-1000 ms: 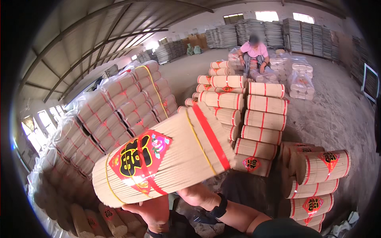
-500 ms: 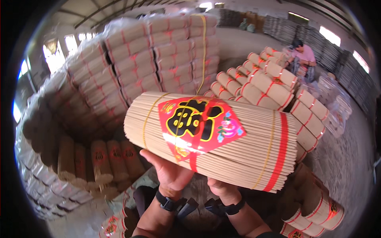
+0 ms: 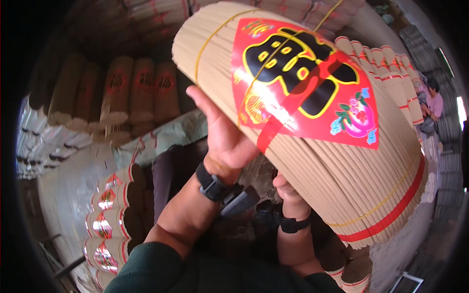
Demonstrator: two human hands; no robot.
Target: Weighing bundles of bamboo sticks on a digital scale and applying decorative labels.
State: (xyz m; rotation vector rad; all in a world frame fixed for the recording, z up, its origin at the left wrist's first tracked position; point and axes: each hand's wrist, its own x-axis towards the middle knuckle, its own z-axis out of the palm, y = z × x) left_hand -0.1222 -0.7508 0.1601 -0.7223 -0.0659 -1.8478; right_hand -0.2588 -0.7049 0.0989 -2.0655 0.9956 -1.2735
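A thick bundle of tan incense sticks (image 3: 337, 180) is held up close in front of me, slanting from upper left to lower right. Thin yellow ties and red bands go round it, and a red diamond-shaped label (image 3: 361, 93) with a flower motif faces up. My left hand (image 3: 224, 136) supports its near side beside the label, thumb stretched along the sticks and fingers mostly hidden beneath. Lower down, my right hand (image 3: 292, 195) holds it from underneath, with only the thumb side showing. Both wrists wear black bands.
Similar bundles (image 3: 116, 93) stand upright in a shaded stack at the left. More labelled bundles (image 3: 102, 229) lie piled at the lower left, and others (image 3: 386, 63) are heaped at the far right. Beyond that heap sits a person in pink (image 3: 433, 102).
The bundle has come nearer and tilted more steeply, its right end dropping. My view has turned downward and left, showing more of the lower-left pile. Both hands stay on the bundle.
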